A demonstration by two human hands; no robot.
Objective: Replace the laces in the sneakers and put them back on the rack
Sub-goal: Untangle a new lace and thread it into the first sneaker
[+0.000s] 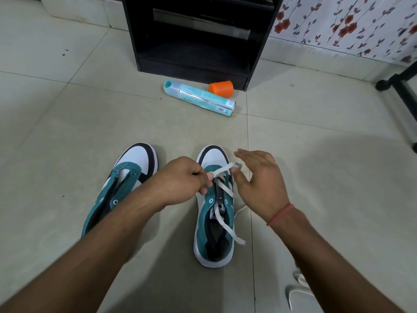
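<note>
**Desk:** While both sneakers stand side by side on the tiled floor (67, 136), toes pointing away, what are the hands doing?

**Photographer:** The left hand (180, 177) has its fingers curled and pinched on the white lace (222, 169) over the right sneaker (213, 213), near the lowest eyelets. The right hand (257, 179) is at the same lace; its thumb touches the lace end, the other fingers spread apart and lifted. Whether it truly pinches the lace, I cannot tell.

**Desk:** How far along is the lacing?

**Photographer:** The lace crosses only the lower eyelets, and a loose tail trails over the shoe's opening. The left sneaker (126, 177) has bare eyelets and carries no lace. Another white lace (297, 288) lies on the floor at the lower right, partly blurred.

**Desk:** And the rack?

**Photographer:** The black rack (198, 35) stands beyond the shoes, well apart from them. Just in front of it lie a teal spray can (198, 98) on its side and an orange cap (220, 88), touching or nearly so.
</note>
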